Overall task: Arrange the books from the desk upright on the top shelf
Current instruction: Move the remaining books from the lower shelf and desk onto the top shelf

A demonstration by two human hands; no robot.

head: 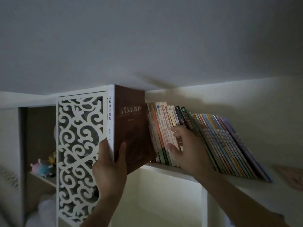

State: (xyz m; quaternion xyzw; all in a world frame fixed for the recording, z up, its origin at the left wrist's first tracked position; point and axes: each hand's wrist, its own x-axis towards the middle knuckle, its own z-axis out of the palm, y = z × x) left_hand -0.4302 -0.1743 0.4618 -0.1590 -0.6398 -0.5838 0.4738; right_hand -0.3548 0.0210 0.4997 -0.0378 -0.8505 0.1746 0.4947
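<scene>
Head view: left hand (109, 167) grips thick brown book (131, 126), upright at left end of top shelf (185, 172), not yet seated. Right hand (188, 149), fingers spread, props leaning row of books (213, 143). Desk out of view; remaining count unknown.

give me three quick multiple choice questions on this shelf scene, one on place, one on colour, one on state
1. Where is the brown book?
A. left of the book row
B. right of it
C. flat on top of it

2. What colour is the brown book's spine?
A. black
B. white
C. red

3. How do the row's books stand?
A. upright
B. flat
C. leaning

Key:
1 A, the left hand holds it at the row's left end.
2 B, the spine is white with dark characters.
3 C, they tilt left against the right hand.
</scene>
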